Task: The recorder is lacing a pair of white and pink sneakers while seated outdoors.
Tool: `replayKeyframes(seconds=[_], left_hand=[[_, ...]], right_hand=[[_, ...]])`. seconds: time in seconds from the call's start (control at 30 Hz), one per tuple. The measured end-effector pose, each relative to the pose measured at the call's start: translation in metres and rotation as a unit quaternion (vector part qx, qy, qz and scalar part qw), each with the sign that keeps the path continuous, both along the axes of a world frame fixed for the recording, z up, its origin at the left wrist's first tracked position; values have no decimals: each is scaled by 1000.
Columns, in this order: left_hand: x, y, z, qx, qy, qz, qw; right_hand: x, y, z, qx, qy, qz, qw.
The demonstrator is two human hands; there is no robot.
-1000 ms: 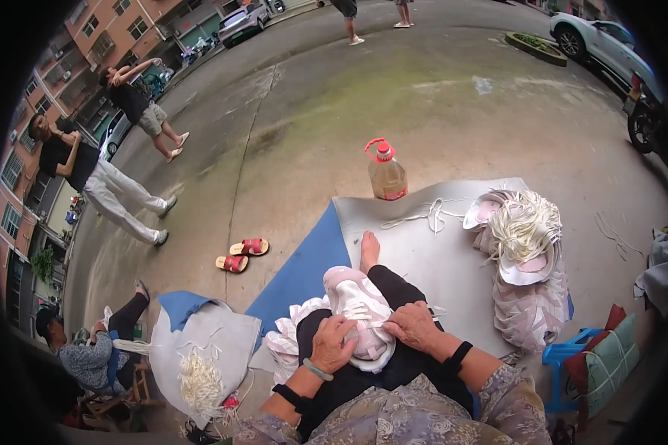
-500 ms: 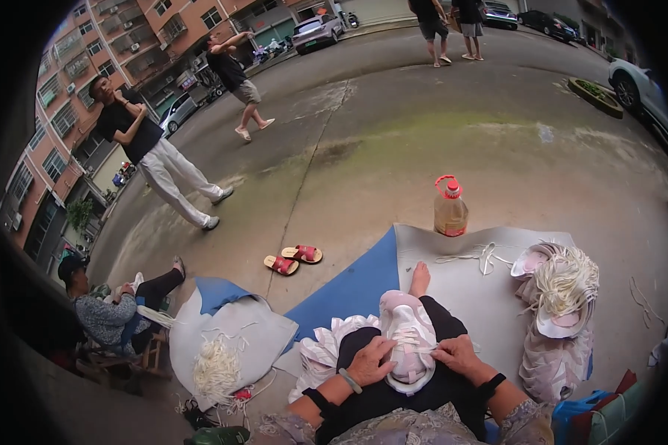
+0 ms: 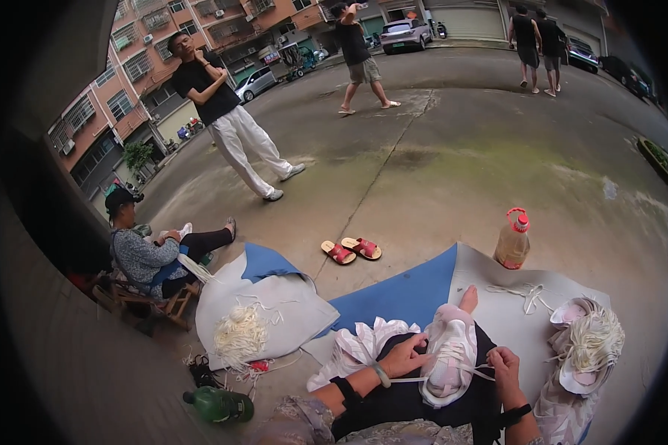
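A pink and white sneaker [image 3: 450,354] rests on my lap, toe pointing away from me, with white laces across its front. My left hand [image 3: 402,358] is at the sneaker's left side, thumb and forefinger apart beside the lacing; its other fingers are partly hidden. A loose white shoelace [image 3: 406,380] stretches from the shoe toward my left wrist, below that hand. My right hand [image 3: 505,368], to the right of the shoe, is closed in a pinch on a lace coming from the eyelets. More pale pink shoes [image 3: 364,343] lie in a row left of my leg.
Bundled white laces [image 3: 595,337] top stacked shoes at right; another lace pile [image 3: 239,334] lies on a grey sheet. An oil bottle [image 3: 512,241], red sandals [image 3: 351,250] and a green bottle [image 3: 220,406] stand around. A seated person [image 3: 145,252] works at left; other people stand beyond.
My right hand has drawn away from the shoe to the right, pulling a lace out. My left hand's thumb and forefinger have spread apart. The whole view has swung left.
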State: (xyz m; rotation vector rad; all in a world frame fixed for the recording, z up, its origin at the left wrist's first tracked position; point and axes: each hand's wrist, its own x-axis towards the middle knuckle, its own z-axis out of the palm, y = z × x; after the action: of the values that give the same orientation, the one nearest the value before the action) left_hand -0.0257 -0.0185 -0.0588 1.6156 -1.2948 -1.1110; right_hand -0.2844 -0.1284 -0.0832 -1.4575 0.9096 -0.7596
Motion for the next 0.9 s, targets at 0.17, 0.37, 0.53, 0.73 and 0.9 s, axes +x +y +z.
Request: replayKeyframes(seconds=[0.17, 0.37, 0.53, 0.73, 0.9], left_hand=[[0, -14, 38, -101, 189, 64, 975], [-11, -14, 35, -147, 168, 109, 969], [-35, -3, 2, 4, 140, 31, 990], [-46, -2, -5, 14, 66, 19, 998], [-41, 0, 9, 11, 61, -5, 998]], right_hand=[[20, -8, 65, 35, -199, -166, 965], [25, -5, 46, 65, -127, -166, 976], [34, 15, 17, 117, -104, -72, 985], [29, 14, 21, 118, -81, -57, 988], [33, 16, 13, 95, -94, -44, 990]])
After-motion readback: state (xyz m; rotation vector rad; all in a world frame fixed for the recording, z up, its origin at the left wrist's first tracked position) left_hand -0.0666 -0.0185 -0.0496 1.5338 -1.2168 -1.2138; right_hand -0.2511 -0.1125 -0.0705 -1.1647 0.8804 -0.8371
